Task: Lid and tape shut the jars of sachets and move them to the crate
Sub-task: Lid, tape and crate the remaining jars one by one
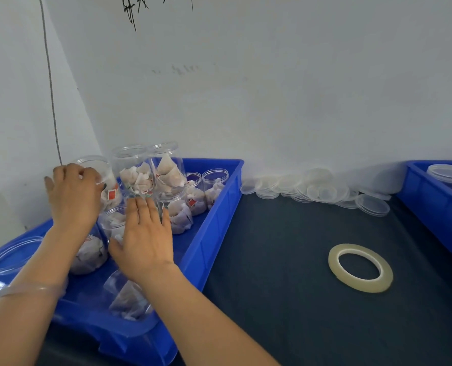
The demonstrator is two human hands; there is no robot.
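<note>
Both hands are over the blue tray (217, 207) at the left edge of the counter (272, 273). My left hand (74, 194) has its fingers curled over the open rim of the left jar (93, 162) and grips it. My right hand (145, 236) is flat with straight fingers and holds nothing; its fingertips reach the base of the middle jar (134, 170), though I cannot tell whether they press on it. I judge the step to be drawing one jar out of the crowded tray for lidding. None of the jars I can see there has a lid, and the sachets (138, 178) sit loose inside, so I would lift the left jar straight up and keep it upright. A grip over the mouth may slip on clear plastic, so holding lower on the wall would be safer. The middle jar stands higher than its neighbours and looks easy to topple, so the flat right hand should steady it while the left jar comes free. The left jar is under my left hand and touches it; the other jars are packed just beside and in front of both hands. The lids (312, 187) lie heaped against the wall well to my right, and the tape (360, 268) lies flat nearer to me. The crate (428, 204) is at the far right, well apart from both hands.
</note>
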